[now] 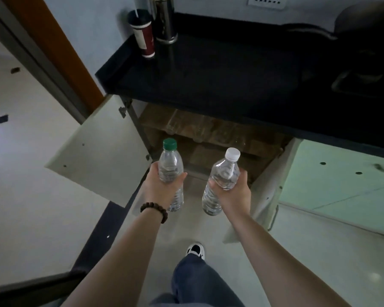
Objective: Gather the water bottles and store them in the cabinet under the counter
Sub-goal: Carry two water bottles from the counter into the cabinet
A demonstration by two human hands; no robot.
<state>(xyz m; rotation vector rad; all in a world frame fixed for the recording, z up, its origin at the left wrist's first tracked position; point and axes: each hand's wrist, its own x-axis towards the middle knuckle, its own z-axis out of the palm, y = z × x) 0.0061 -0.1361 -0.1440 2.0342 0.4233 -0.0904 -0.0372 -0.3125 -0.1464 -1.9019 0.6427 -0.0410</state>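
My left hand [162, 189] grips a clear water bottle with a green cap [170, 165] round its middle, held upright. A clear water bottle with a white cap [225, 171] sits in the grip of my right hand [235, 196], tilted slightly to the right. Both bottles hang in front of the open cabinet [208, 138] under the black counter [208, 80]. Inside the cabinet, several clear bottles [186, 127] lie dimly on a wooden shelf.
The left cabinet door [93, 149] swings wide open, and the right door [273, 187] stands open edge-on. A red and white cup [143, 34] and a steel flask [165, 21] stand at the counter's back left. A closed pale green cabinet front [341, 178] lies right. My shoe [195, 250] is on the floor.
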